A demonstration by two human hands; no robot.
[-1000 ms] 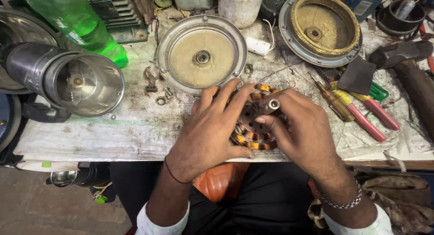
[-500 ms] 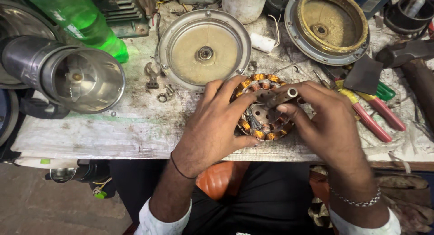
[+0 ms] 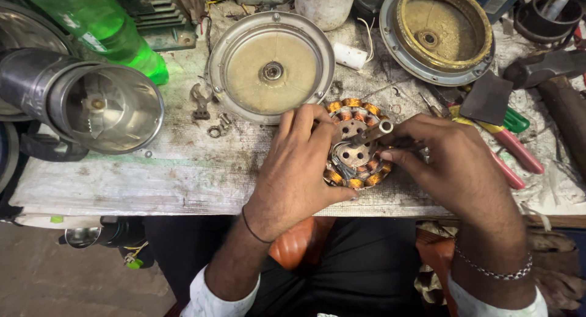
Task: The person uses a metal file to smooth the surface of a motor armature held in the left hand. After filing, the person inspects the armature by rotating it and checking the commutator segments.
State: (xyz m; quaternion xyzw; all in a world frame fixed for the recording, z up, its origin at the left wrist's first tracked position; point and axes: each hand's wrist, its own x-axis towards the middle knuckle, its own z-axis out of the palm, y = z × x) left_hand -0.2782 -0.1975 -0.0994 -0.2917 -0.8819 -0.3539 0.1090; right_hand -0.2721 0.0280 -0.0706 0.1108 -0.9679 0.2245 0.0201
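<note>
Grey tabletop [image 3: 122, 176] carries two opened motor covers [image 3: 270, 67] beyond the stator [image 3: 357, 143], already off. The stator lies out at the front edge, left hand [image 3: 293, 170] and right hand [image 3: 442, 164] each closed round its rim; reassembly looks undone.

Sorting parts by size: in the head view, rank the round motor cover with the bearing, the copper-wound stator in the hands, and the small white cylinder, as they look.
1. Round motor cover, largest.
2. Copper-wound stator, smaller, though the hands hide part of it.
3. Small white cylinder, smallest.
</note>
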